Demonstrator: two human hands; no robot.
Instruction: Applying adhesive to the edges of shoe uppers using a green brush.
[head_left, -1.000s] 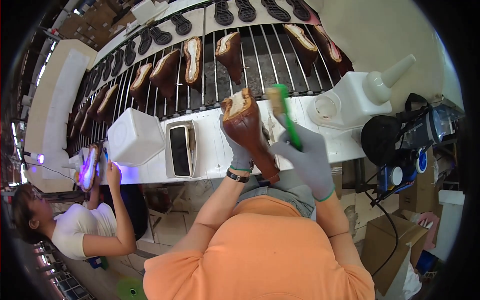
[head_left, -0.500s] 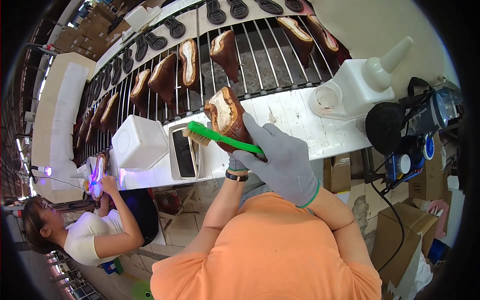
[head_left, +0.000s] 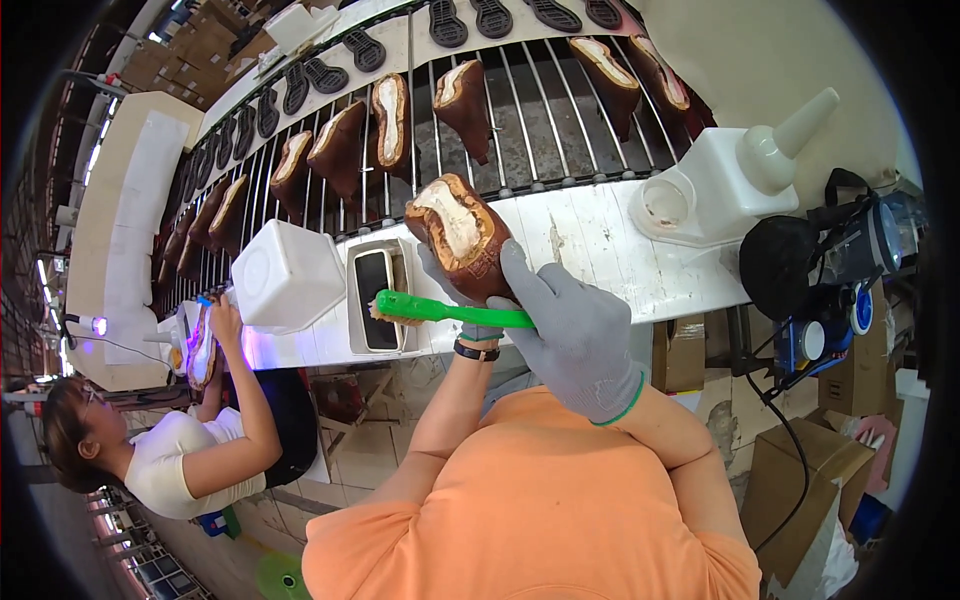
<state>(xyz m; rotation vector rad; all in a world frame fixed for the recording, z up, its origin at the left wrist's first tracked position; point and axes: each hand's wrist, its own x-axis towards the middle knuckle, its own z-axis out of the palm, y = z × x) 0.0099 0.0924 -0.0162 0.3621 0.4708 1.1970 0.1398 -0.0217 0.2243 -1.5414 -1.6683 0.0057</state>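
My left hand [head_left: 437, 272], in a grey glove, is closed round a brown leather shoe upper [head_left: 490, 262], mostly hidden behind it. The pale, light-coloured bottom of the upper faces up, ringed by a rough tan edge. My right hand [head_left: 585, 335], gloved too, grips a green-handled brush [head_left: 455, 312]; its fingers also rest against the side of the upper. The brush lies level below the upper, its tan bristles pointing down above an open white container [head_left: 354, 325] with a dark inside.
Several brown uppers [head_left: 463, 105] lie on a metal-rod rack [head_left: 520, 120] beyond the white table edge [head_left: 590, 235]. Black soles [head_left: 447, 22] line the far ledge. White bottles [head_left: 700, 195] [head_left: 285, 275] stand on both sides. At left a co-worker [head_left: 190, 455] handles another upper.
The brush has swung down off the upper's bottom, its bristles now lower and near the container. The upper has turned slightly in my left hand. The whole view has shifted a little.
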